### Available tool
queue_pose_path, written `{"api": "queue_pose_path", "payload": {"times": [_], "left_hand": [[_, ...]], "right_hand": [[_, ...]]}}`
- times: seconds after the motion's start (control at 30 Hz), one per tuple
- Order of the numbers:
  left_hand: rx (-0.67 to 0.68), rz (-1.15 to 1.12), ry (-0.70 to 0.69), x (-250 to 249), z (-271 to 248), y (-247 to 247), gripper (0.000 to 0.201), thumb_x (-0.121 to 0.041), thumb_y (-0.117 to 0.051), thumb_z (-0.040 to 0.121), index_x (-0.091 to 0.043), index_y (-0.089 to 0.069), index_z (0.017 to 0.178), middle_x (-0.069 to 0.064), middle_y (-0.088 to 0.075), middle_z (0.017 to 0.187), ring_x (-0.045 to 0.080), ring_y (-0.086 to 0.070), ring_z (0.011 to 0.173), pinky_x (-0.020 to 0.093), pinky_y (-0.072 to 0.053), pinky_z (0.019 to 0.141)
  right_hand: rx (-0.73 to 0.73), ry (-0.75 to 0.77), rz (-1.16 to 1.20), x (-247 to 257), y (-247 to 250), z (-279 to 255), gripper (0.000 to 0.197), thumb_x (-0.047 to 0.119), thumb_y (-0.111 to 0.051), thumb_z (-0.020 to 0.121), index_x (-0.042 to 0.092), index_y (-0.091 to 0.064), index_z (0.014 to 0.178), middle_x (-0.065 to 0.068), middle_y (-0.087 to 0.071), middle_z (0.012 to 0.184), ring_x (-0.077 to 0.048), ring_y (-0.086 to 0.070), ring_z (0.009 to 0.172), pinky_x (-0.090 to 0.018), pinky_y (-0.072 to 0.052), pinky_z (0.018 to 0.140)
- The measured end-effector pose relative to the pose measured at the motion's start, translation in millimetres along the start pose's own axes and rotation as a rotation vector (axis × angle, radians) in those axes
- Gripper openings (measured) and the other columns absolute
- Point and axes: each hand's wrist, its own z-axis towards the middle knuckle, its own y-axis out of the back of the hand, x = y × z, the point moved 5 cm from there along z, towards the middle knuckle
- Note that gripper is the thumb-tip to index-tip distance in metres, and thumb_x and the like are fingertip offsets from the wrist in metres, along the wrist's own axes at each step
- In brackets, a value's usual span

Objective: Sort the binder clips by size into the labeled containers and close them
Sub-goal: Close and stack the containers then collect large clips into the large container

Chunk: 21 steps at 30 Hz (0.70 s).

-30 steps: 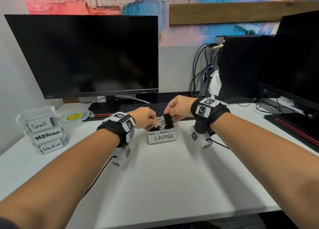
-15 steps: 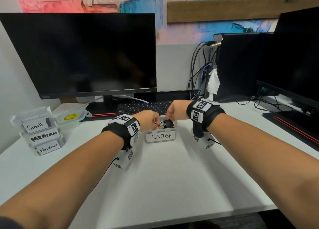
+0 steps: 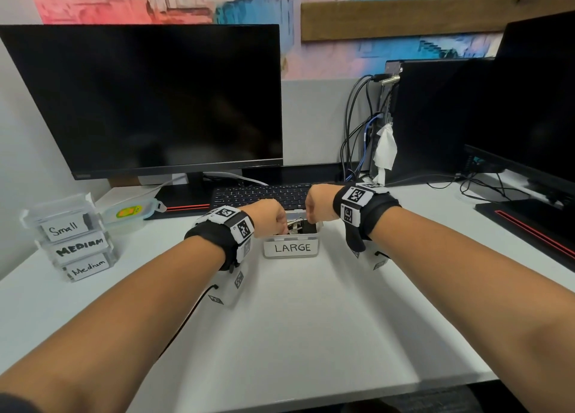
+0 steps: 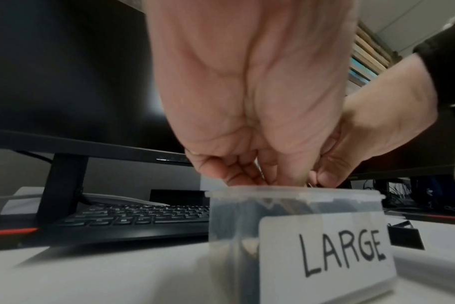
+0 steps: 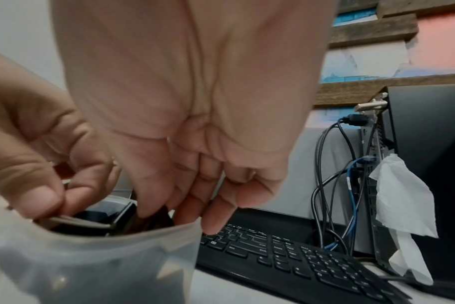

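Both hands work inside the open clear container labelled LARGE (image 3: 291,248), which stands on the white bench (image 3: 295,334) toward its far edge, just in front of the black keyboard (image 3: 264,193). The left hand (image 3: 268,218) reaches in from the left, thumb and forefinger pinched on the silver wire handle of a binder clip (image 5: 78,223) lying at the top of the container. The right hand (image 3: 320,205) comes in from the right with its fingers (image 5: 216,214) curled down over the far rim; its fingertips dip among the black binder clips (image 3: 306,227), but whether they grip one I cannot tell. The two hands are close together, nearly touching above the container.

Near the bench's left edge stands a stack of three closed containers (image 3: 73,246) labelled Small, MEDIUM and Medium. Just beside it, toward the far edge, lies a clear lid with a green and yellow sticker (image 3: 129,211). A dark monitor (image 3: 149,101) stands behind.
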Motion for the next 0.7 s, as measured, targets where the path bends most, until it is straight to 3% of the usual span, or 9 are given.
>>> {"api": "queue_pose_path", "payload": {"times": [0.13,0.3,0.47,0.6,0.7], "left_hand": [[-0.044,-0.052,-0.034,3.3,4.8,1.9,0.014,-0.021,-0.051,0.097,-0.017,-0.063,0.104,0.003,-0.064,0.108,0.020,-0.060,0.100,0.030,-0.048,0.088],[-0.013,-0.063,-0.076,-1.8,7.2,-1.2,0.035,-0.023,-0.055,0.095,-0.022,-0.055,0.131,-0.003,-0.059,0.122,0.017,-0.055,0.110,0.027,-0.042,0.092],[-0.029,-0.096,-0.125,-3.2,7.8,0.0,0.031,-0.020,-0.061,0.092,-0.022,-0.064,0.123,-0.002,-0.066,0.116,0.010,-0.056,0.097,0.023,-0.043,0.088],[-0.054,-0.133,-0.143,-7.2,7.7,2.2,0.023,-0.017,-0.063,0.091,-0.016,-0.071,0.112,-0.001,-0.069,0.111,0.012,-0.061,0.101,0.021,-0.044,0.088],[-0.025,-0.094,-0.148,-10.4,8.3,3.6,0.024,-0.017,-0.060,0.092,-0.014,-0.071,0.113,-0.002,-0.068,0.114,0.013,-0.060,0.106,0.021,-0.044,0.091]], "right_hand": [[0.034,-0.014,-0.046,-3.1,1.5,-1.1,0.031,0.018,-0.052,0.093,0.004,-0.063,0.119,-0.012,-0.063,0.121,-0.023,-0.059,0.100,-0.032,-0.049,0.091],[0.084,-0.013,-0.147,1.3,-2.9,1.4,0.032,0.015,-0.046,0.096,0.002,-0.059,0.122,-0.013,-0.060,0.124,-0.023,-0.054,0.094,-0.032,-0.047,0.091],[0.130,0.037,-0.269,5.0,-7.0,3.5,0.036,0.017,-0.040,0.101,0.001,-0.054,0.130,-0.013,-0.056,0.130,-0.026,-0.054,0.118,-0.030,-0.043,0.097],[0.123,0.011,-0.254,1.9,-6.1,5.5,0.035,0.019,-0.046,0.098,0.002,-0.056,0.128,-0.010,-0.058,0.128,-0.025,-0.056,0.118,-0.030,-0.045,0.096],[0.096,-0.004,-0.200,-0.8,-3.1,7.0,0.035,0.020,-0.059,0.091,0.006,-0.062,0.123,-0.009,-0.063,0.121,-0.024,-0.060,0.110,-0.030,-0.049,0.090]]}}
